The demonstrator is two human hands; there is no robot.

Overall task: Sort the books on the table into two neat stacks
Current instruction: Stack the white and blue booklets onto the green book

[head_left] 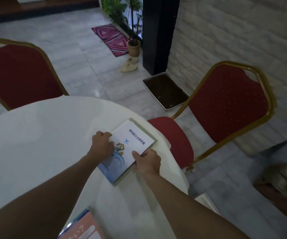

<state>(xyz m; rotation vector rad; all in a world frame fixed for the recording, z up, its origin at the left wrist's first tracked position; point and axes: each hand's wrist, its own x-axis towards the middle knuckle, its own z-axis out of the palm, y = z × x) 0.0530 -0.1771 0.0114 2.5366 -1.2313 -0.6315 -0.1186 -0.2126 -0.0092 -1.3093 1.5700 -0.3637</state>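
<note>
Right of centre in the frame, a small stack of books [135,144] lies flat on the white-clothed round counter [41,135], close to its right-hand edge. The top one is a thin white booklet [130,142] with blue print and a wave drawing; a greenish cover [154,143] shows under it. The left hand [103,145] rests curled against the stack's left edge. The right hand [147,160] pinches the near right corner, thumb on top, fingers hidden beneath. Another book with a salmon-pink cover [84,228] sits at the bottom edge. These look light, floppy and smooth-covered, likely to slide; squaring by the edges seems safest.
</note>
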